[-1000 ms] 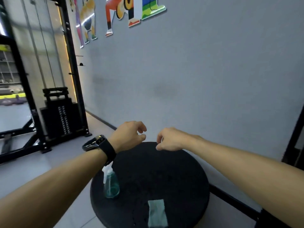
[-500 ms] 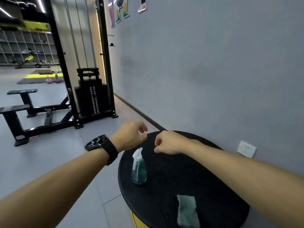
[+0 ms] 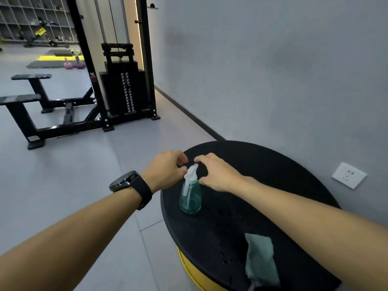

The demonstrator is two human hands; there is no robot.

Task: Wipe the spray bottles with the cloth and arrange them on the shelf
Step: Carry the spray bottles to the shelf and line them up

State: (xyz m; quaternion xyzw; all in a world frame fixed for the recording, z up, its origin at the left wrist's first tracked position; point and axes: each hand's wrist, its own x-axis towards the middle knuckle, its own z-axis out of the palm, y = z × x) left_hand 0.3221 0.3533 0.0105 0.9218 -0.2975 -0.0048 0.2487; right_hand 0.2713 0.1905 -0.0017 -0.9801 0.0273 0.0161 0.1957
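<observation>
Centrally, the left hand (image 3: 165, 170) and right hand (image 3: 216, 173) hover on either side of the white trigger head of a teal spray bottle (image 3: 190, 194), fingers loosely curled and holding nothing; whether either fingertip touches the nozzle cannot be told. The bottle stands upright near the 9 o'clock edge of a round black tabletop (image 3: 273, 164). A pale green cloth (image 3: 261, 259) lies crumpled at about 5 o'clock from the bottle, well apart from both hands. A wall socket (image 3: 349, 175) sits at 3 o'clock, and a cable weight machine (image 3: 123, 80) stands at 11 o'clock. Risk, as judged: the bottle is tall, narrow and close to the rim, so a sideways nudge at the trigger head could tip it off the table.
</observation>
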